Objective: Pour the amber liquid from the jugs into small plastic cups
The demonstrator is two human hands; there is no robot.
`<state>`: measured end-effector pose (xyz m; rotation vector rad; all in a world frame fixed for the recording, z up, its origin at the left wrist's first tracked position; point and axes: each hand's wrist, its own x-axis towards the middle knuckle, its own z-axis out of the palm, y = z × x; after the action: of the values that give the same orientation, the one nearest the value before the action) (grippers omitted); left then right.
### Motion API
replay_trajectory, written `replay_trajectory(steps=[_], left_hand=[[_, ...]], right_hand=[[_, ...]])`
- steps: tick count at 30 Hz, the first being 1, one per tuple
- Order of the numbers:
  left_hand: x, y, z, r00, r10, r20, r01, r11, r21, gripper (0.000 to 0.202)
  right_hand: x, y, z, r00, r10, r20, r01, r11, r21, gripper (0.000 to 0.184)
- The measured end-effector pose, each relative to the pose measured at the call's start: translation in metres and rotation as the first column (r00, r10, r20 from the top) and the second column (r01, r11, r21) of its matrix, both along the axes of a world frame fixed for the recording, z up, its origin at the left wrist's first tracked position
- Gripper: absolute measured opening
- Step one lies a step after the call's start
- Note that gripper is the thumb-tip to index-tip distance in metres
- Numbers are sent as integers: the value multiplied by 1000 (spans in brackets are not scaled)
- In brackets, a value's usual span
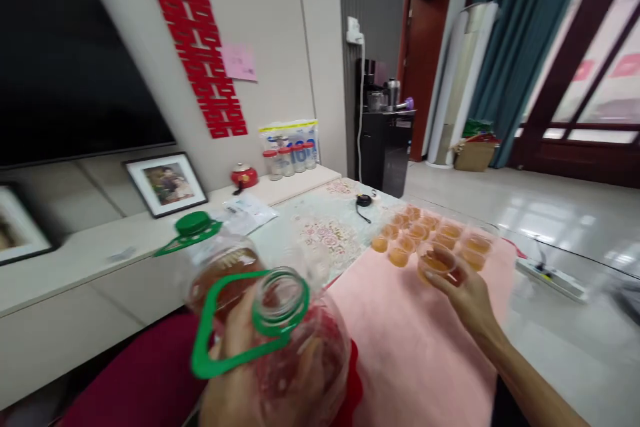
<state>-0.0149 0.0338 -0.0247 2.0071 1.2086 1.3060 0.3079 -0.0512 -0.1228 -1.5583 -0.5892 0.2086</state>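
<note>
from the head cam: left hand (233,387) has its fingers curled tight round an open jug (330,347), the green handle (240,359) looping by them. capped jug (235,270) just beyond those fingers. right hand (470,297) is pinching a cup (435,259), more filled cups (417,233) just past its fingertips, pink cloth (400,330) below.

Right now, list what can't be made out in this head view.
All in the head view:
Capped bottle: lower part hidden behind the left hand and the open bottle.
Held cup: partly covered by the right hand.
Cups on the cloth: overlapping and blurred, so no sure count.
Pink note: writing too small and blurred.
Leftmost frame: cut off by the left edge.
</note>
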Motion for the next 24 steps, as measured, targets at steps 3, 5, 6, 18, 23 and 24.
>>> replay_trajectory(steps=[3, 5, 6, 18, 23, 24], left_hand=[[3, -2, 3, 1000, 5, -19, -5, 1000, 8, 69], [6, -3, 6, 1000, 7, -30, -6, 1000, 18, 63], [7, -4, 8, 999, 11, -34, -10, 1000, 26, 61], [15, -7, 9, 990, 98, -99, -85, 987, 133, 66], [15, -5, -1, 986, 115, -119, -98, 985, 141, 77], [13, -4, -4, 986, 113, -123, -95, 985, 143, 78]], right_hand=[[-23, 10, 30, 987, 157, 18, -157, 987, 34, 64], [-40, 19, 54, 965, 247, 87, -252, 966, 52, 60], [-48, 24, 66, 948, 288, 134, -298, 953, 60, 57], [-110, 68, 165, 601, 440, 667, -557, 829, -46, 46], [-115, 72, 177, 432, 416, 800, -566, 816, -119, 47], [-115, 72, 179, 402, 406, 821, -568, 813, -124, 48]])
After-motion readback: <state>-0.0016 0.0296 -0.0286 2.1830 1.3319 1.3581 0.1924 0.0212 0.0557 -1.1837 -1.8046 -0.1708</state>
